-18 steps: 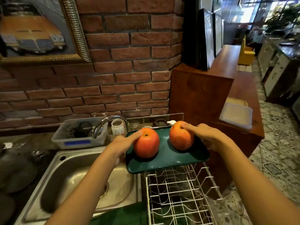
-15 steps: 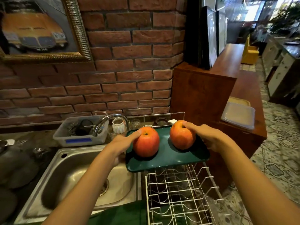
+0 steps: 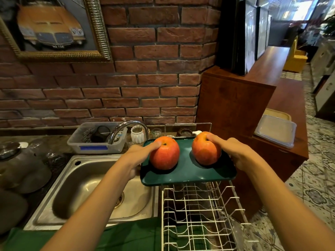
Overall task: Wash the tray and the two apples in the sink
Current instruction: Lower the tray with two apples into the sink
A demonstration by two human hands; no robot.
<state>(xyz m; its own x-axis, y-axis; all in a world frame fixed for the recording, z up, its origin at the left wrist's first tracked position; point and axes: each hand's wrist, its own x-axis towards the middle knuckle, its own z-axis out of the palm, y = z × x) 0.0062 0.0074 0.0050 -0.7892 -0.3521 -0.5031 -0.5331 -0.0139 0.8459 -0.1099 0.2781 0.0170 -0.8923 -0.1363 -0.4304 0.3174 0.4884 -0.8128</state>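
A dark green tray is held level above the far end of the white wire rack, just right of the steel sink. Two red apples stand on it: the left apple and the right apple. My left hand grips the tray's left edge with its thumb pressed on top of the left apple. My right hand grips the right edge, its thumb on top of the right apple. The fingers under the tray are hidden.
A curved tap stands behind the sink, beside a clear plastic tub with scrubbers and a white ribbed cup. A brick wall rises behind. A wooden counter with a lidded container is at right. Dark pans lie left.
The tray with both apples has held its place over the rack between my hands. The view has shifted slightly; both grips are unchanged.
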